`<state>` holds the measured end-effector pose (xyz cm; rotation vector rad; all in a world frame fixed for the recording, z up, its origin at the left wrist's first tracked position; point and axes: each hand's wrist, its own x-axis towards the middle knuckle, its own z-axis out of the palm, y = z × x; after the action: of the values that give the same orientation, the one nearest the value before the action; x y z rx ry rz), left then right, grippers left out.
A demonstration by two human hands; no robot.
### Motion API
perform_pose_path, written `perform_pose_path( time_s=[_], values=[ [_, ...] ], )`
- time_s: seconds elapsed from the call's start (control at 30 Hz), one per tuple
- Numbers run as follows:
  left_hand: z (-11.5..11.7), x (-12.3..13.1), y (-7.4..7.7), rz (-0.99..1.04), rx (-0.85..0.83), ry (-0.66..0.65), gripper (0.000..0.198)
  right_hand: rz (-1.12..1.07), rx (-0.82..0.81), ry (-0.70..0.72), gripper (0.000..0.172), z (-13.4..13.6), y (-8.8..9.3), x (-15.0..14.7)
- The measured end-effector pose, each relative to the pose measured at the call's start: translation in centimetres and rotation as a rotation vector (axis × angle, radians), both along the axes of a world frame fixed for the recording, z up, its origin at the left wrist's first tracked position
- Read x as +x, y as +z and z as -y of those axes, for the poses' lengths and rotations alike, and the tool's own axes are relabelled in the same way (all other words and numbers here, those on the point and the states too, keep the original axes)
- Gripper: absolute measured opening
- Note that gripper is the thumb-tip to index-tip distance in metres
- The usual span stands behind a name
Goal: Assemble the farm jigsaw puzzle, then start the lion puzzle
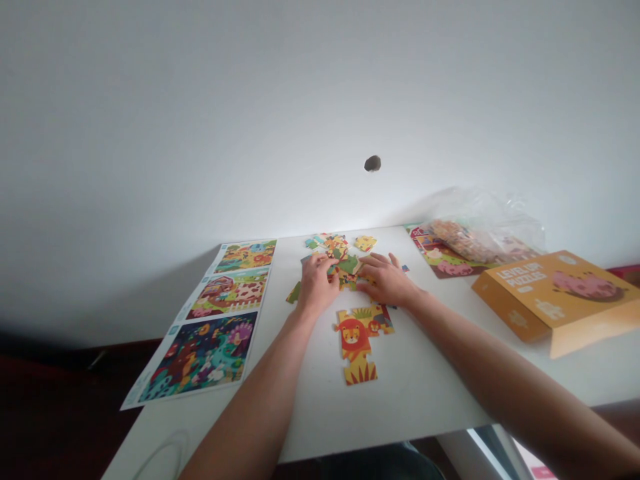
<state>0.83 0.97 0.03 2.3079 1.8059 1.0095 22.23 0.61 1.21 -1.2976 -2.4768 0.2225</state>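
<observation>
My left hand rests at the left side of a heap of loose jigsaw pieces, fingers bent down among them. At the heap's right side is my right hand, its fingers spread over the pieces, the thumb side toward the heap. Whether the left fingertips pinch a single piece is hidden. Nearer to me lies a joined section of puzzle with a lion and a small cub on yellow. A yellow piece lies apart behind the heap.
On the left lies a sheet with three printed pictures. An orange puzzle box stands open on the right. Behind it, a clear plastic bag of pieces rests on a farm picture. A white wall with a hole borders the table.
</observation>
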Motion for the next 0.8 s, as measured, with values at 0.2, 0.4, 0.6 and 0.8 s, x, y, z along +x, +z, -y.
perform_pose_path(
  time_s=[0.2,0.4,0.6,0.8],
  values=[
    [0.2,-0.3,-0.1,-0.145,-0.097,0.179,0.041,-0.047,0.015,-0.045,0.035,-0.3,-0.4,-0.2],
    [0.2,0.1,-0.5,-0.154,-0.132,0.071,0.038,-0.057,-0.008,-0.061,0.049,-0.9,-1.1,-0.8],
    [0.2,0.3,-0.2,-0.093,-0.112,-0.056,0.042,-0.096,0.036,-0.058,0.039,-1.2,-1.2,-0.7],
    [0.0,0.2,-0.4,-0.075,-0.05,0.019,0.051,-0.048,0.081,-0.118,0.039,-0.8,-0.6,-0.8]
  ],
)
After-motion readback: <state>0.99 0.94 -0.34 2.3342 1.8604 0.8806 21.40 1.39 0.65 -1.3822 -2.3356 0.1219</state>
